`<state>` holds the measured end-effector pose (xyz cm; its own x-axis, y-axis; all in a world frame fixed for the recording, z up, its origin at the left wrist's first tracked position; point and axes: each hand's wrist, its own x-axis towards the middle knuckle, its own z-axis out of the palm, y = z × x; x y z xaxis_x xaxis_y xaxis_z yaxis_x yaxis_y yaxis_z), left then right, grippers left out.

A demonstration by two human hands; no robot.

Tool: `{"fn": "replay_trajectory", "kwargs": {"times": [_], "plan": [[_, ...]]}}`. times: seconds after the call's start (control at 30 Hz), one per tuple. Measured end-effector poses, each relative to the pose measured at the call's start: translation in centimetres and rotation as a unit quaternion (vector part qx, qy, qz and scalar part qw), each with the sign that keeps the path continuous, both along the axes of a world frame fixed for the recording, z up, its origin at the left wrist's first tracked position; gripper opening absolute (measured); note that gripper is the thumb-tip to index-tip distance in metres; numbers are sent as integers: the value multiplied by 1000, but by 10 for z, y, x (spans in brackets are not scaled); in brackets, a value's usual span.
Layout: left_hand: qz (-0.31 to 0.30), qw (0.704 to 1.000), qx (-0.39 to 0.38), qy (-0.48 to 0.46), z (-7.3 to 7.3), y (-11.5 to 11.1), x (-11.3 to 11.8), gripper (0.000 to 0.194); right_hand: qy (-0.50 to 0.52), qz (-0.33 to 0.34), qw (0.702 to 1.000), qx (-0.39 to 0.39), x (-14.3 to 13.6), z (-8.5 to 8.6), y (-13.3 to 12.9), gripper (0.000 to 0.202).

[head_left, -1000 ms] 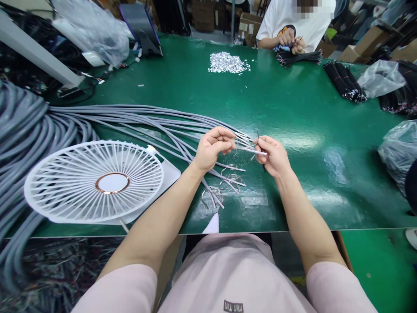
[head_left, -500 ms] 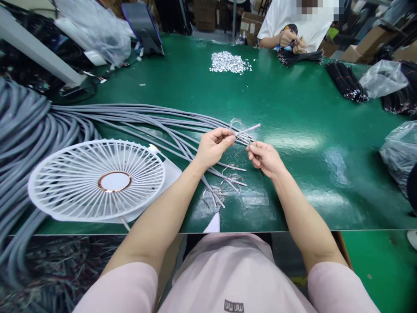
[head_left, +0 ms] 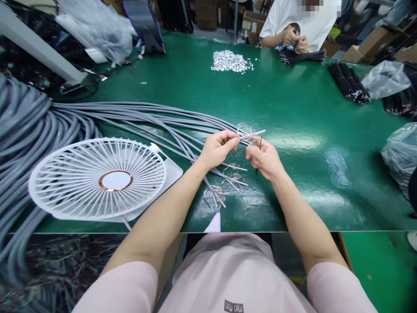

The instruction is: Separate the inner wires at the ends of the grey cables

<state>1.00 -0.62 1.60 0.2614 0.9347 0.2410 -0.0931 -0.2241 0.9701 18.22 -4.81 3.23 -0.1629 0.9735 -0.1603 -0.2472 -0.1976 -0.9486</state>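
My left hand (head_left: 219,148) is closed in a pinch on the end of a grey cable. The cable's pale, stripped tip (head_left: 259,132) points to the right, with loose fine shield wires (head_left: 244,129) curling around it. My right hand (head_left: 265,157), just right of the left, is closed on a thin dark tool (head_left: 261,138) that sticks out above and below the fingers; its exact kind is unclear. Below the hands lie other stripped cable ends (head_left: 239,184) with frayed fine wires. Their grey cables (head_left: 156,114) run in from the left.
A white round fan (head_left: 65,182) lies beside my left forearm. Thick grey cable coils (head_left: 19,130) fill the left edge. Silvery scraps (head_left: 230,61) are piled at the back. Across the green table, another person's hands (head_left: 295,40) work over black wire bundles (head_left: 302,56). Plastic bags (head_left: 402,150) sit right.
The dark tool now stands more upright and visible in my right hand. My left hand and the cable tip have shifted slightly right, bringing the tip close to the right hand.
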Motion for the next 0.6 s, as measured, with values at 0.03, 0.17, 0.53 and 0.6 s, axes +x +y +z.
{"fn": "replay_trajectory", "kwargs": {"times": [0.03,0.17,0.53,0.6], "plan": [[-7,1000,3,5,0,0,0,34,13,-6,1000,4,-4,-2,0,55],[-34,999,11,24,-2,-1,0,34,46,-53,997,19,-11,-9,3,45],[-5,998,-57,-9,-6,6,1,40,-303,-78,894,320,-3,-9,-16,9],[-23,998,-63,-4,-5,7,-2,39,-305,-133,885,326,10,-1,-16,10]]}}
